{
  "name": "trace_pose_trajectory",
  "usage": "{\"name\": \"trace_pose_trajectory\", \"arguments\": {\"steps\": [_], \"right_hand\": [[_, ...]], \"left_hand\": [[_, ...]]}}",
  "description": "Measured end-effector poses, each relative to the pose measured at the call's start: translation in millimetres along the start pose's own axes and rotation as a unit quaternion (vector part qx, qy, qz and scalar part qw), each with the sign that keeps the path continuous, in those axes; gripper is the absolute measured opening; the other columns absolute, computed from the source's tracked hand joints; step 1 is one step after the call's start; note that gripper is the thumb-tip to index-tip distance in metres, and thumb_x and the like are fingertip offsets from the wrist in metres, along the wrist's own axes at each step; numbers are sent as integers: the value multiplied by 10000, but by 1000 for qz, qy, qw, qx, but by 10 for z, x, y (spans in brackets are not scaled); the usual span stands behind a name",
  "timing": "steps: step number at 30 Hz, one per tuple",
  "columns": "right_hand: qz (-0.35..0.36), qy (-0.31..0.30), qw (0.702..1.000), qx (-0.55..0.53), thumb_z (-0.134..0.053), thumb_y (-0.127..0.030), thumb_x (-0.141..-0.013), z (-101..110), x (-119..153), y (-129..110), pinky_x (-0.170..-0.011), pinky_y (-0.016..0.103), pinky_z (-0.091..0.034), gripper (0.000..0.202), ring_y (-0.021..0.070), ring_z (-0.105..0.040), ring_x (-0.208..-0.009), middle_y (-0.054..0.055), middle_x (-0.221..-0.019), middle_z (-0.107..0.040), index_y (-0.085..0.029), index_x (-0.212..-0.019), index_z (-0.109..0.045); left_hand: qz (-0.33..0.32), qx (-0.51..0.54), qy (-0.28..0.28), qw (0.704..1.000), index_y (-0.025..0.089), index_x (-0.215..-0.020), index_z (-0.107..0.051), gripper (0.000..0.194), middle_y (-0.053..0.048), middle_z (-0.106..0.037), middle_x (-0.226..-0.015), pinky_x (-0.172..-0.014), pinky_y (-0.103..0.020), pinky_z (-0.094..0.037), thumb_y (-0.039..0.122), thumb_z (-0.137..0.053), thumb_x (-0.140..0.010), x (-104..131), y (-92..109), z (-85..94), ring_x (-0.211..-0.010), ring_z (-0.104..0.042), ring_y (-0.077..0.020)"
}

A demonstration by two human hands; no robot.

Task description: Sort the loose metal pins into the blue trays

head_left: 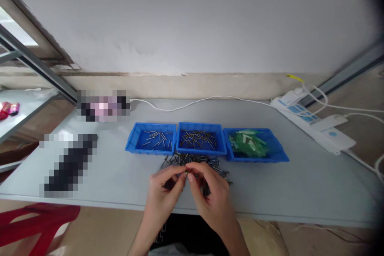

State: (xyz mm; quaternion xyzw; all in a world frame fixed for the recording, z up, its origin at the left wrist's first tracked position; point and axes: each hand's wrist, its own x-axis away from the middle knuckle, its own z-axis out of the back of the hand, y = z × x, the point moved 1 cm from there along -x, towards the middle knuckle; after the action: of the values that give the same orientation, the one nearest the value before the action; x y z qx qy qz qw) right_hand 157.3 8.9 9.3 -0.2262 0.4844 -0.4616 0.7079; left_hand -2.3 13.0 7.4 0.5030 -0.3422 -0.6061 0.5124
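My left hand [164,187] and my right hand [212,187] meet over the front of the table, both pinched at the fingertips. Between them shows the end of a small metal piece [186,172]; its shape is mostly hidden by the fingers. Just behind and beneath the hands lies a loose pile of thin metal pins [210,161], rivet-like, dark and brassy. Beyond the pile stand three blue bins: the left bin [129,147] has scattered silvery pins, the middle bin [223,149] darker pins, and the right bin [277,154] green plastic pieces [249,144].
A white power strip [318,128] with cables lies at the right. A thin white cable [192,103] runs along the wall to a blurred-out object [103,106]. Another blurred dark item [70,166] lies on the left. A red stool [39,224] stands below the table edge.
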Motion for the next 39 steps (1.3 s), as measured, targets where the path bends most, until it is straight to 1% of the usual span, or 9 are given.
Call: {"name": "trace_pose_trajectory", "arguments": {"steps": [11, 17, 22, 25, 29, 33, 35, 37, 39], "right_hand": [[-7, 0, 1000, 7, -592, -193, -1061, -9, 9, -2, -682, 263, -588, 197, 140, -718, -718, 18, -943, -789, -238, -1228, -688], [-17, -2, 1000, 5, -584, -203, -1064, -17, -3, -10, -678, 262, -593, 202, 140, -723, -723, 20, -951, -797, -242, -1227, -697], [-19, -1, 1000, 6, -586, -206, -1062, -14, 4, -12, -673, 261, -594, 210, 137, -711, -705, 18, -946, -795, -245, -1235, -698], [-11, -1, 1000, 3, -614, -202, -1056, -19, 7, -7, -648, 252, -575, 206, 125, -667, -656, 2, -907, -773, -249, -1238, -699], [25, 12, 1000, 0, -647, -196, -1065, -28, -9, 6, -590, 233, -522, 162, 106, -594, -602, -15, -851, -734, -260, -1187, -731], [43, 31, 999, -6, -674, -189, -1057, -35, -12, -2, -580, 232, -516, 102, 106, -591, -604, -12, -830, -728, -247, -1101, -746], [47, 37, 998, -4, -679, -178, -1049, -32, -21, -19, -576, 240, -517, 95, 109, -590, -594, -14, -811, -721, -244, -1080, -741], [58, 53, 997, 1, -679, -166, -1042, -5, -62, -36, -584, 248, -522, 103, 111, -592, -589, -14, -810, -724, -245, -1082, -733], [66, 86, 994, 15, -688, -168, -1038, 59, -157, -38, -603, 254, -531, 115, 113, -596, -592, -12, -824, -736, -249, -1107, -731]], "left_hand": [[-12, 6, -7, 1000, 195, -1006, -899, 190, -53, -785, -725, -554, -222, -520, 199, -722, -934, -31, 26, 4, -563, -642, -146], [-12, 0, -6, 1000, 210, -998, -896, 189, -28, -746, -677, -554, -211, -517, 201, -716, -939, -29, 12, 6, -554, -622, -138], [6, 3, -6, 1000, 197, -971, -896, 184, -11, -681, -591, -529, -214, -511, 217, -717, -934, -20, 14, 2, -515, -599, -141], [-5, 7, -1, 1000, 198, -978, -893, 183, -25, -722, -648, -556, -216, -530, 202, -716, -932, -12, 14, 7, -549, -624, -144], [-20, 4, 7, 1000, 206, -1011, -892, 196, -47, -781, -749, -597, -220, -542, 182, -710, -943, -3, 0, 18, -608, -657, -148], [-16, 11, -18, 1000, 214, -1040, -892, 217, -53, -796, -792, -606, -215, -534, 173, -696, -957, 8, -26, 18, -665, -692, -157], [-8, 20, -19, 1000, 219, -1068, -887, 214, -57, -816, -846, -616, -213, -538, 184, -709, -956, 20, -37, 16, -664, -688, -149], [15, 39, 1, 999, 229, -1170, -859, 246, -55, -831, -915, -601, -207, -533, 219, -724, -965, 37, -47, 18, -614, -646, -122], [45, 72, 36, 996, 239, -1283, -803, 302, -50, -830, -943, -580, -197, -520, 277, -719, -996, 58, -53, 23, -577, -598, -103]]}}
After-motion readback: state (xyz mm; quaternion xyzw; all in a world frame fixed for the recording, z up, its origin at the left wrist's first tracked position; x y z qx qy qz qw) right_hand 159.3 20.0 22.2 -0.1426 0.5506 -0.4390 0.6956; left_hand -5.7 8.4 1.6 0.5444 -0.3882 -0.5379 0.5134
